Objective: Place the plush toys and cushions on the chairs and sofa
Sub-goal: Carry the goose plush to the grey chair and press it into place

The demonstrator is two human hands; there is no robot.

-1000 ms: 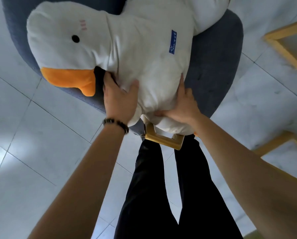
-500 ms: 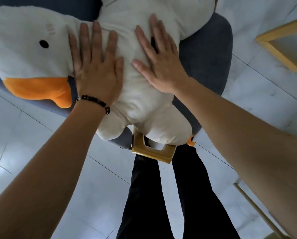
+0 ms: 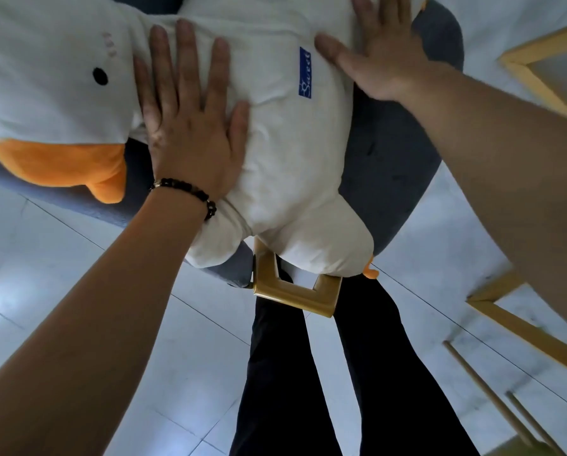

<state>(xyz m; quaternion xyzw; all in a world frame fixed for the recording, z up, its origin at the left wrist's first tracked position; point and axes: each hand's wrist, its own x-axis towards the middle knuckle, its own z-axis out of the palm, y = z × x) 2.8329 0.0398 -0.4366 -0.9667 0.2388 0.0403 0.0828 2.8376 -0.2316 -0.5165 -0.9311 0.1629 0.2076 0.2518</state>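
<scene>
Through the head camera I look straight down at the plush goose (image 3: 292,159). It lies on the grey-blue chair (image 3: 390,166) and fills the top of the view from 9 o'clock round to 1 o'clock. Its head and orange beak (image 3: 61,166) point toward 9 o'clock. Its stubby feet hang toward 6 o'clock over the chair's yellow wooden frame (image 3: 292,291), just above my dark trousers (image 3: 374,373).

My left hand (image 3: 190,126), with the beaded bracelet (image 3: 190,195) at the wrist, lies flat on the goose's neck and chest at about 10 o'clock. The fingers are straight and spread, pressing and not gripping. My right hand (image 3: 377,57) lies flat too, at 1 o'clock on the far side of the body, just past the small blue label (image 3: 305,72). Its fingertips run out of the top of the view, so I can only say the part I see looks uncurled. Neither hand is grasping anything.

I judge this toy is as good as placed. Its body rests on the seat, and my palms seem only to be patting it down. The head may overhang the seat edge at 9 o'clock, though the view cuts off there.

What is left I cannot count from here. No cushions, no other toys and no sofa are in view. Pale wooden frames (image 3: 522,327) stand on the tiled floor (image 3: 78,258) at 2 and 4 o'clock, possibly more chairs to fill.
</scene>
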